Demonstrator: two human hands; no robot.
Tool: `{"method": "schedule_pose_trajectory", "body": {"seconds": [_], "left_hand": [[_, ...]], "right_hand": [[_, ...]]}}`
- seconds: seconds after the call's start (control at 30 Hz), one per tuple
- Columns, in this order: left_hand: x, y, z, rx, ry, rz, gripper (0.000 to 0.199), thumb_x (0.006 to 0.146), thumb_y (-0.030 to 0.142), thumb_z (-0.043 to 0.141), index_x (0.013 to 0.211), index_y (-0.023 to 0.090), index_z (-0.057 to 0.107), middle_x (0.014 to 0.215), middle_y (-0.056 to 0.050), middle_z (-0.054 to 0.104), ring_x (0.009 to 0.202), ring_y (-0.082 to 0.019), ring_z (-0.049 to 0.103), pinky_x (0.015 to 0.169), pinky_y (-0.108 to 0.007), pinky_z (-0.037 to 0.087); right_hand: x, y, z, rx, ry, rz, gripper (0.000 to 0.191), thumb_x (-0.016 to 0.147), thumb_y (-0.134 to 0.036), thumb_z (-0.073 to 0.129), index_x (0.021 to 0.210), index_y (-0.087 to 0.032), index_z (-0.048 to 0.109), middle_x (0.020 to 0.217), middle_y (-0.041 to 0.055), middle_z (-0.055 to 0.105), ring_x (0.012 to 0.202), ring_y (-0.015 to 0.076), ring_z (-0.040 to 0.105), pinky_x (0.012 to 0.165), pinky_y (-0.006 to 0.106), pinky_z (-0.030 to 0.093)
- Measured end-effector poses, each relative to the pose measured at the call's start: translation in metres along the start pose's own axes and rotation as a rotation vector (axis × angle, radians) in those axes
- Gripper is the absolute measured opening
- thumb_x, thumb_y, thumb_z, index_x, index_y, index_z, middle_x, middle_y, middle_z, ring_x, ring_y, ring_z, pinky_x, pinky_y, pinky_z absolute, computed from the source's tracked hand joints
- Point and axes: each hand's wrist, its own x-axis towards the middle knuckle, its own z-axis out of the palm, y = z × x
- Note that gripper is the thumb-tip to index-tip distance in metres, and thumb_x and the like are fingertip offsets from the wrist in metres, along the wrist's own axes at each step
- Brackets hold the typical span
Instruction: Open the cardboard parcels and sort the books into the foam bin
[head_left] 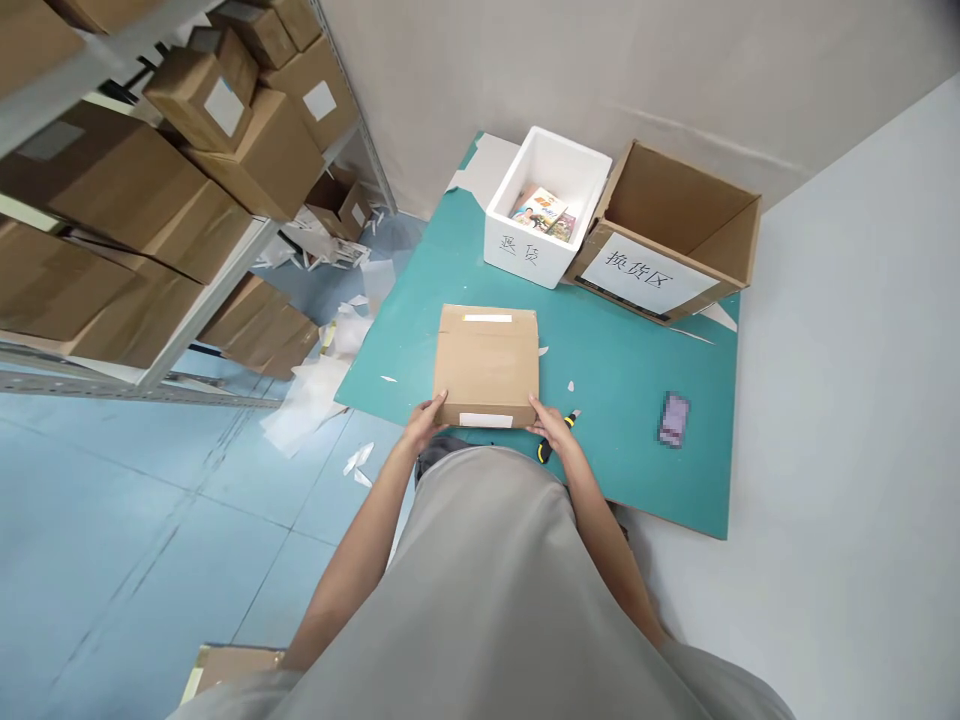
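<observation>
A closed brown cardboard box [487, 362] lies on the green table top, close to my body, with white labels on its far edge and near side. My left hand [426, 422] grips its near left corner, thumb on top. At the near right corner my right hand [551, 424] holds it in the same way. Beside and partly under my right hand is a yellow and black utility knife [559, 437] with its blade showing. Farther right on the table lies a pixelated purple object [673, 419].
At the table's [420, 300] back stand a white foam box [528, 258] with printed booklets inside and an open cardboard carton [660, 306] with a handwritten label. Shelves [217, 300] of boxes stand on the left, with paper scraps [304, 400] on the floor. A wall is on the right.
</observation>
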Motion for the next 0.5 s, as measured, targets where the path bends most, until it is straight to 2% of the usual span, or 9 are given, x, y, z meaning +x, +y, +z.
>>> {"method": "schedule_pose_trajectory", "body": {"seconds": [0.07, 0.17, 0.27, 0.37, 0.43, 0.5], "left_hand": [[0.0, -0.005, 0.003, -0.096, -0.08, -0.047, 0.047, 0.09, 0.052, 0.083, 0.114, 0.014, 0.071, 0.115, -0.017, 0.078, 0.103, -0.027, 0.078, 0.084, -0.036, 0.067], [0.001, -0.003, 0.007, -0.31, -0.212, -0.11, 0.041, 0.094, 0.048, 0.078, 0.116, 0.014, 0.073, 0.108, -0.014, 0.081, 0.094, -0.023, 0.079, 0.081, -0.032, 0.067], [-0.002, -0.002, 0.014, -0.398, -0.274, -0.06, 0.053, 0.097, 0.063, 0.067, 0.124, 0.017, 0.07, 0.114, -0.013, 0.08, 0.107, -0.025, 0.078, 0.091, -0.036, 0.066], [-0.007, -0.006, 0.024, -0.405, -0.363, 0.013, 0.072, 0.095, 0.08, 0.055, 0.134, 0.021, 0.066, 0.129, -0.014, 0.077, 0.124, -0.03, 0.072, 0.103, -0.045, 0.062], [-0.009, -0.008, 0.03, -0.385, -0.394, 0.022, 0.08, 0.092, 0.086, 0.052, 0.136, 0.021, 0.065, 0.131, -0.013, 0.076, 0.129, -0.031, 0.069, 0.106, -0.046, 0.061], [-0.009, -0.011, 0.034, -0.363, -0.393, 0.011, 0.081, 0.089, 0.087, 0.056, 0.134, 0.02, 0.065, 0.127, -0.013, 0.077, 0.13, -0.03, 0.069, 0.107, -0.045, 0.06]], "right_hand": [[0.001, 0.003, 0.003, 0.041, 0.009, 0.059, 0.046, 0.096, -0.06, 0.069, 0.1, -0.015, 0.076, 0.088, 0.012, 0.079, 0.073, 0.0206, 0.073, 0.06, 0.028, 0.063], [0.003, 0.002, 0.008, 0.152, -0.057, 0.093, 0.05, 0.091, -0.066, 0.072, 0.105, -0.018, 0.075, 0.09, 0.0111, 0.08, 0.078, 0.0233, 0.075, 0.062, 0.03, 0.063], [0.002, 0.001, 0.014, 0.217, -0.136, 0.035, 0.059, 0.088, -0.074, 0.069, 0.119, -0.024, 0.074, 0.099, 0.0094, 0.081, 0.099, 0.0275, 0.078, 0.08, 0.038, 0.067], [-0.003, 0.002, 0.02, 0.301, -0.192, -0.073, 0.068, 0.088, -0.083, 0.059, 0.127, -0.028, 0.071, 0.108, 0.0088, 0.082, 0.121, 0.0306, 0.073, 0.1, 0.045, 0.064], [-0.004, 0.002, 0.024, 0.361, -0.195, -0.095, 0.076, 0.086, -0.088, 0.052, 0.128, -0.027, 0.069, 0.112, 0.0096, 0.081, 0.129, 0.0327, 0.069, 0.105, 0.048, 0.061], [-0.004, 0.002, 0.028, 0.376, -0.19, -0.083, 0.076, 0.084, -0.088, 0.049, 0.125, -0.028, 0.069, 0.112, 0.0096, 0.081, 0.129, 0.0337, 0.069, 0.106, 0.051, 0.061]]}}
